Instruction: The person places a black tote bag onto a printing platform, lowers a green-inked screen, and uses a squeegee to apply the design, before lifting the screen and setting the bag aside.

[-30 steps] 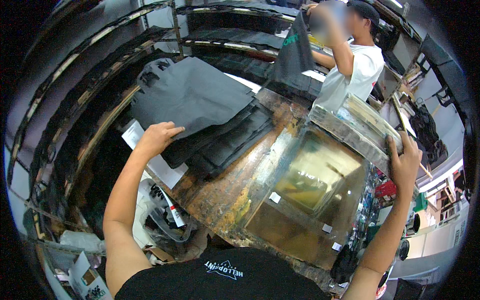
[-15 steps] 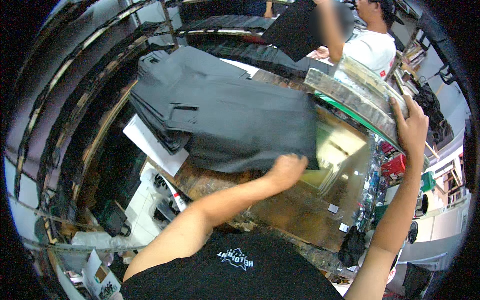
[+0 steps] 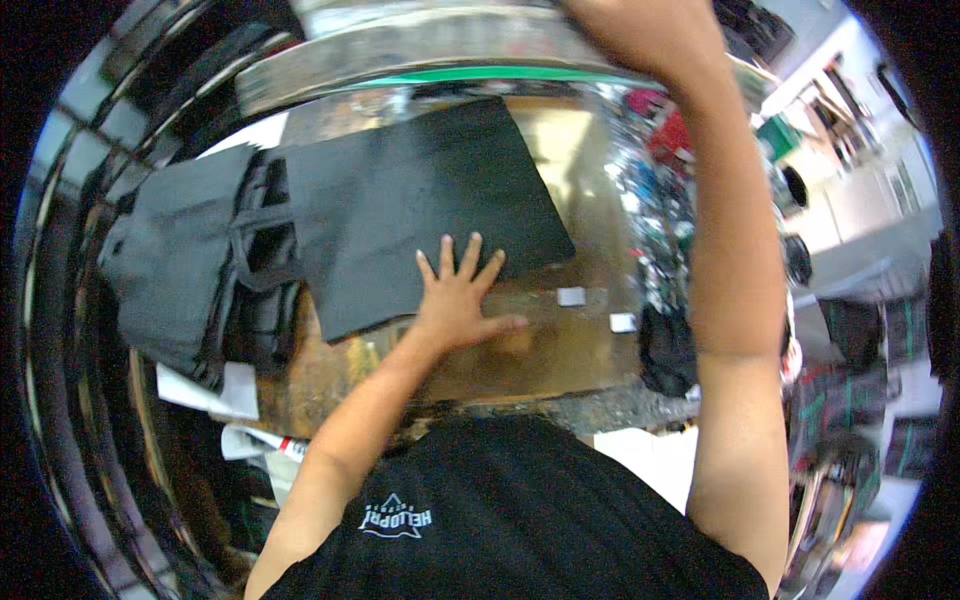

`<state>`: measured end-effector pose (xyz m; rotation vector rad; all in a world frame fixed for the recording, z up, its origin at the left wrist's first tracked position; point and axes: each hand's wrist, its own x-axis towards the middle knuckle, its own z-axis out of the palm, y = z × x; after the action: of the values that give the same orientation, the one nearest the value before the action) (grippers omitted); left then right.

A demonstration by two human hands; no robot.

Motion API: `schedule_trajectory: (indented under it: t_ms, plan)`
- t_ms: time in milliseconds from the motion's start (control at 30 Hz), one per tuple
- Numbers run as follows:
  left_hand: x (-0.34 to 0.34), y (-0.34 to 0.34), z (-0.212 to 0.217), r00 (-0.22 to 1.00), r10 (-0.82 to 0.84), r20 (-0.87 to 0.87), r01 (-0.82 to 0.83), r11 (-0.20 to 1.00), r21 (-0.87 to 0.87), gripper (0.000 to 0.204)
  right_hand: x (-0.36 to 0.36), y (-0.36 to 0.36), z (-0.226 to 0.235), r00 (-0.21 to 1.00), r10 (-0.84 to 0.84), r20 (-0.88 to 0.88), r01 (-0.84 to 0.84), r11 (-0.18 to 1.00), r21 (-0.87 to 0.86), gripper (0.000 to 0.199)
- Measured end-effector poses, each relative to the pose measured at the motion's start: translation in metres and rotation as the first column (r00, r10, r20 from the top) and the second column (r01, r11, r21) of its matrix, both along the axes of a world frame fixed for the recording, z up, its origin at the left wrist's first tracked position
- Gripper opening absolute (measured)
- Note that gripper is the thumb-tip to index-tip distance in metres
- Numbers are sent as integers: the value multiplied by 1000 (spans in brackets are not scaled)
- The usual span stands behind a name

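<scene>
A black cloth tote bag point(image 3: 420, 190) lies flat across a worn brown board, its handle point(image 3: 268, 278) toward the left. My left hand point(image 3: 458, 300) rests open on the bag's near edge, fingers spread and thumb out over the board. At the top of the view, my right hand point(image 3: 655, 35) grips the edge of a raised wooden screen frame point(image 3: 330, 68) with a green strip along its underside. The upper edge of the picture cuts off part of that hand and of the frame.
Left of the tote bag is a stack of black bags point(image 3: 175, 260), with white sheets point(image 3: 238, 390) under its near end. Two small white squares point(image 3: 571, 296) sit on the brown board point(image 3: 520, 365). Cluttered bottles and a red container point(image 3: 672, 138) stand along the right side.
A single tote bag now lies on the board, drawn right from the stack. My left hand has gone from closed on the bag's edge to flat and spread. The view has turned.
</scene>
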<state>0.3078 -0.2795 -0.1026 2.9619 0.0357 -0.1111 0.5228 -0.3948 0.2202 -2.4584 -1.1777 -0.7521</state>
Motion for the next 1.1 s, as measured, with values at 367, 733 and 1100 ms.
schedule_trajectory:
  t_ms: [367,733,1100]
  plan:
    - [53,-50,-26,953,-241,181,247,969,-10,114,-18,-5,14,988,-13,-153,0,996,-86,72]
    - [33,-74,-29,949,-166,266,199,975,-103,114,-1,-1,-9,999,13,50,-12,1000,-12,76]
    - [1,64,97,707,628,326,200,264,-943,93,-16,-18,-39,959,36,280,-61,995,81,65]
